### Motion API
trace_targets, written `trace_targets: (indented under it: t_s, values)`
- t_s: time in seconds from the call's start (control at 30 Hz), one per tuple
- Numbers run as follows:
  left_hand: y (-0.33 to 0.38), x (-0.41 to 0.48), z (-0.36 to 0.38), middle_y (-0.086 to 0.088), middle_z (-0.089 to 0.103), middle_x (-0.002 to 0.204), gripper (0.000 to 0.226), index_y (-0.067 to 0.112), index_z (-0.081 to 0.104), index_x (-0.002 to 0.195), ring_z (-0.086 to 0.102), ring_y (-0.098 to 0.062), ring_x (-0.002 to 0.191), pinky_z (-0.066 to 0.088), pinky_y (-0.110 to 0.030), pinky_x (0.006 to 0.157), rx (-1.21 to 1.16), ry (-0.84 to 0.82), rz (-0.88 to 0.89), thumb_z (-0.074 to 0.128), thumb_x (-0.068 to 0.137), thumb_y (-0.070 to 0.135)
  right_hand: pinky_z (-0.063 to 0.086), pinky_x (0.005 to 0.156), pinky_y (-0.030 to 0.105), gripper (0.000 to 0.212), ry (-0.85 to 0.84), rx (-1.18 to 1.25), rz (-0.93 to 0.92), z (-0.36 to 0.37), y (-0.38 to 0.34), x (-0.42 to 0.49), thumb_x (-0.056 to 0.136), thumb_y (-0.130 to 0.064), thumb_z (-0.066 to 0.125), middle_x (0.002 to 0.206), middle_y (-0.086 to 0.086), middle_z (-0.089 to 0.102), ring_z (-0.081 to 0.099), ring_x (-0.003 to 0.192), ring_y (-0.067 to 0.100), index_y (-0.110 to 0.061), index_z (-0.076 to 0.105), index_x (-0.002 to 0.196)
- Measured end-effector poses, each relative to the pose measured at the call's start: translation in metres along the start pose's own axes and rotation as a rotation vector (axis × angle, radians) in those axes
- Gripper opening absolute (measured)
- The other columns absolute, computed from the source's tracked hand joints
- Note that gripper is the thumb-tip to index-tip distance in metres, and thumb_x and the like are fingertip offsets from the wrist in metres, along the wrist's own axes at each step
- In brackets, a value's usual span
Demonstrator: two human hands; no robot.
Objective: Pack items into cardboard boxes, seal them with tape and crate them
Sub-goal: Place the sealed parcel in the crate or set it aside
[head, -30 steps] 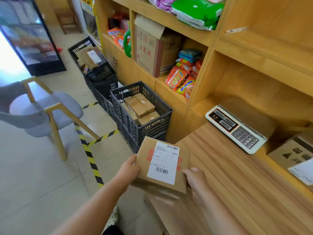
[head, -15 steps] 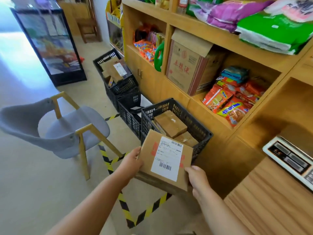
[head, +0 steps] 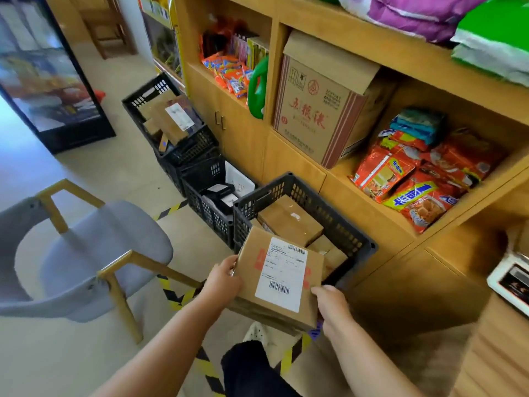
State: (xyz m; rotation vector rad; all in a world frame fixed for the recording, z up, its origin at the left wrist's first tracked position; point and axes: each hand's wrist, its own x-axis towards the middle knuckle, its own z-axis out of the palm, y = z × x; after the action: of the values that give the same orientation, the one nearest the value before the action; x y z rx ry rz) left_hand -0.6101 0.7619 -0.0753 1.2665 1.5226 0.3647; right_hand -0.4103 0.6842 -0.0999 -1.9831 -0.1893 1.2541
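Left hand grips the labelled cardboard box's nine-o'clock edge; right hand clasps its four-o'clock corner; the box hovers over the black crate's near rim.

The head camera looks steeply down and forward, close over the crate (shelf to the right).

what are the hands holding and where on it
A labelled cardboard box, gripped at its two sides: left hand on the left edge, right hand at the near right corner.
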Motion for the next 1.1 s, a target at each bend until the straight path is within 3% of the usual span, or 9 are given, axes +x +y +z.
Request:
trace_targets:
  t_s: [0.17, 0.27, 0.4, 0.63, 0.8, 0.87, 0.93, 1.0, 1.1]
  values:
    - [0.038, 0.080, -0.018, -0.003, 0.039, 0.132, 0.053, 0.028, 0.039, 0.141, 0.044, -0.019, 0.113, 0.044, -0.026, 0.078, 0.103, -0.028, 0.005, 0.042, 0.091, 0.010, 0.044, 0.076, 0.034, 0.012, 0.000, 0.079, 0.041, 0.035, -0.053, 0.039, 0.098, -0.011, 0.047, 0.097, 0.007, 0.061, 0.055, 0.087, 0.023, -0.011, 0.056, 0.106]
    - [0.062, 0.125, -0.023, -0.003, 0.041, 0.129, 0.056, 0.026, 0.041, 0.140, 0.044, -0.020, 0.118, 0.043, -0.027, 0.086, 0.146, -0.077, 0.040, 0.040, 0.088, 0.007, 0.042, 0.063, 0.030, 0.010, 0.010, 0.133, 0.054, 0.047, -0.085, 0.062, 0.098, -0.008, 0.046, 0.086, 0.001, 0.058, 0.054, 0.079, 0.018, -0.012, 0.054, 0.102]
    - [0.084, 0.175, -0.027, 0.000, 0.045, 0.133, 0.063, 0.032, 0.043, 0.138, 0.040, -0.026, 0.125, 0.042, -0.045, 0.102, 0.236, -0.151, 0.035, 0.037, 0.081, 0.008, 0.041, 0.059, 0.028, 0.015, 0.060, 0.163, 0.065, 0.062, -0.115, 0.090, 0.098, -0.007, 0.046, 0.086, 0.001, 0.060, 0.055, 0.078, 0.017, -0.010, 0.056, 0.108]
    - [0.114, 0.255, -0.019, 0.006, 0.062, 0.113, 0.057, 0.040, 0.055, 0.116, 0.059, -0.019, 0.103, 0.053, -0.041, 0.087, 0.244, -0.298, 0.028, 0.035, 0.078, 0.003, 0.040, 0.058, 0.026, 0.016, 0.166, 0.195, 0.123, 0.077, -0.144, 0.145, 0.100, -0.009, 0.044, 0.098, 0.005, 0.060, 0.054, 0.084, 0.018, -0.009, 0.054, 0.111]
    - [0.135, 0.325, 0.001, 0.004, 0.066, 0.099, 0.048, 0.035, 0.058, 0.105, 0.060, -0.017, 0.089, 0.052, -0.031, 0.072, 0.283, -0.392, 0.051, 0.036, 0.079, 0.001, 0.050, 0.077, 0.034, 0.024, 0.239, 0.213, 0.191, 0.090, -0.161, 0.193, 0.097, -0.002, 0.043, 0.098, 0.005, 0.062, 0.058, 0.092, 0.024, -0.011, 0.055, 0.115]
    - [0.141, 0.354, 0.011, 0.003, 0.061, 0.105, 0.045, 0.034, 0.051, 0.115, 0.057, -0.016, 0.091, 0.049, -0.029, 0.074, 0.344, -0.412, 0.056, 0.038, 0.086, 0.002, 0.051, 0.070, 0.032, 0.029, 0.271, 0.197, 0.237, 0.096, -0.167, 0.215, 0.094, -0.001, 0.045, 0.102, 0.007, 0.062, 0.059, 0.092, 0.024, -0.014, 0.055, 0.117]
    - [0.144, 0.385, 0.023, -0.001, 0.057, 0.117, 0.056, 0.030, 0.039, 0.139, 0.056, -0.020, 0.098, 0.050, -0.033, 0.080, 0.418, -0.417, 0.061, 0.041, 0.088, 0.006, 0.055, 0.078, 0.038, 0.038, 0.304, 0.170, 0.273, 0.104, -0.170, 0.239, 0.089, -0.001, 0.048, 0.104, 0.007, 0.063, 0.060, 0.094, 0.026, -0.019, 0.054, 0.122]
    - [0.145, 0.413, 0.035, -0.007, 0.047, 0.131, 0.059, 0.024, 0.031, 0.145, 0.052, -0.027, 0.110, 0.048, -0.038, 0.088, 0.507, -0.436, 0.065, 0.041, 0.089, 0.007, 0.054, 0.085, 0.043, 0.048, 0.323, 0.156, 0.308, 0.112, -0.174, 0.264, 0.086, -0.003, 0.050, 0.106, 0.006, 0.063, 0.060, 0.093, 0.026, -0.022, 0.051, 0.130]
    - [0.146, 0.451, 0.054, -0.010, 0.033, 0.140, 0.060, 0.022, 0.026, 0.146, 0.045, -0.032, 0.121, 0.045, -0.041, 0.096, 0.619, -0.445, 0.062, 0.045, 0.090, 0.013, 0.050, 0.081, 0.034, 0.048, 0.341, 0.176, 0.324, 0.122, -0.180, 0.294, 0.090, 0.003, 0.046, 0.100, 0.001, 0.057, 0.055, 0.083, 0.019, -0.020, 0.046, 0.132]
